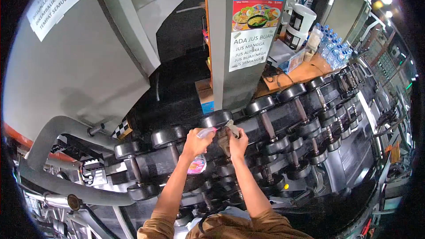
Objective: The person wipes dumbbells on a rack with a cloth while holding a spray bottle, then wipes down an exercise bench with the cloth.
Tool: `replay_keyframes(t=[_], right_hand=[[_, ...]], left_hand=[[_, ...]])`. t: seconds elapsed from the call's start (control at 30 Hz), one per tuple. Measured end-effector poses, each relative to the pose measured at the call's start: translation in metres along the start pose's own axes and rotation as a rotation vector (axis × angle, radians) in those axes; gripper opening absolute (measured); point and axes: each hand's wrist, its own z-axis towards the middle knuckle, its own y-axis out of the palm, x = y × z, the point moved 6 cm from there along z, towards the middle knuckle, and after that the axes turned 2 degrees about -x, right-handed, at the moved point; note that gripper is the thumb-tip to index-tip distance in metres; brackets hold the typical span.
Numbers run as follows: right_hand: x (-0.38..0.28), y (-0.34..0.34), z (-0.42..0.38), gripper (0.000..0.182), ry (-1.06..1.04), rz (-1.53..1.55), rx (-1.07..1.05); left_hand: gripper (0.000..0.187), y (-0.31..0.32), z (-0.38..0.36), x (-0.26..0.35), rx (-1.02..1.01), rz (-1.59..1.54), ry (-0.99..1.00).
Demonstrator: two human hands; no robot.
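Observation:
My left hand (196, 145) is closed around the neck of a spray bottle (197, 165), which has a pale trigger head with a pink nozzle and a colourful label low on its body. The nozzle points right, toward my other hand. A crumpled greyish-brown cloth (225, 143) hangs from my right hand (239, 144), whose fingers pinch it. Both hands are over a black round-headed dumbbell (216, 118) on the rack, and the cloth overlaps its handle in this view. Another dumbbell (168, 136) lies just left of my left hand.
More dumbbells (268, 126) line the tiered rack on both sides. Behind stands a grey pillar (221, 79) with a menu poster (256, 6). A wooden counter (305, 71) with water bottles (334, 48) is at the right. A machine's thick grey frame (44, 150) curves at the left.

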Motion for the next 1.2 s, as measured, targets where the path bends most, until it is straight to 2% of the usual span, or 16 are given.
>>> replay_keyframes(t=[0.07, 0.1, 0.2, 0.27, 0.3, 0.33, 0.4, 0.43, 0.53, 0.6, 0.67, 0.77, 0.87, 0.93, 1.07, 1.2], right_hand=[[0.009, -0.006, 0.005, 0.021, -0.001, 0.049, -0.005], [0.006, -0.007, 0.001, 0.018, 0.085, 0.164, -0.027], [0.016, 0.003, -0.007, 0.015, 0.236, 0.342, -0.044], [0.031, 0.018, -0.006, 0.018, 0.099, 0.298, 0.050], [0.022, 0.025, -0.013, 0.021, -0.018, 0.058, 0.140], [0.026, 0.038, -0.018, 0.024, -0.049, 0.134, 0.119], [0.023, 0.052, -0.028, 0.020, -0.162, -0.058, 0.099], [0.023, 0.059, -0.036, 0.018, -0.178, 0.018, 0.040], [0.015, 0.066, -0.045, 0.016, 0.002, -0.116, -0.147], [0.024, 0.062, -0.034, 0.016, -0.045, -0.153, -0.148], [-0.003, 0.042, -0.031, 0.026, -0.066, -0.259, -0.045], [-0.010, 0.030, -0.024, 0.026, 0.001, -0.139, -0.029], [0.000, 0.023, -0.015, 0.024, -0.139, -0.225, 0.055], [0.007, 0.004, -0.002, 0.024, -0.103, 0.076, 0.230], [-0.009, -0.007, 0.026, 0.029, 0.068, -0.077, 0.145], [-0.005, 0.014, 0.009, 0.033, -0.042, -0.156, 0.190]], left_hand=[[0.038, 0.000, -0.001, 0.005, 0.037, 0.165, 0.092], [0.031, -0.002, -0.002, 0.006, 0.088, 0.204, 0.138], [0.031, -0.005, 0.001, 0.005, 0.119, 0.252, 0.136], [0.031, -0.008, -0.005, 0.013, 0.111, 0.192, 0.098], [0.031, -0.009, -0.006, 0.015, 0.105, 0.134, 0.059], [0.031, -0.012, -0.006, 0.015, 0.106, 0.136, 0.059], [0.031, -0.024, -0.007, 0.012, 0.134, 0.073, 0.043], [0.032, -0.030, -0.006, 0.008, 0.147, 0.019, 0.015], [0.034, -0.049, 0.000, -0.002, 0.131, 0.031, 0.033], [0.034, -0.056, -0.006, -0.001, 0.082, -0.020, 0.036], [0.033, -0.064, -0.007, 0.000, 0.036, -0.071, 0.040], [0.039, -0.064, -0.010, 0.001, -0.064, -0.028, 0.086], [0.040, -0.067, -0.008, -0.005, -0.115, -0.073, 0.139], [0.037, -0.070, -0.008, -0.004, -0.112, -0.110, 0.143], [0.034, -0.069, -0.005, -0.008, -0.158, -0.141, 0.189], [0.034, -0.066, 0.001, -0.006, -0.160, -0.136, 0.212]])
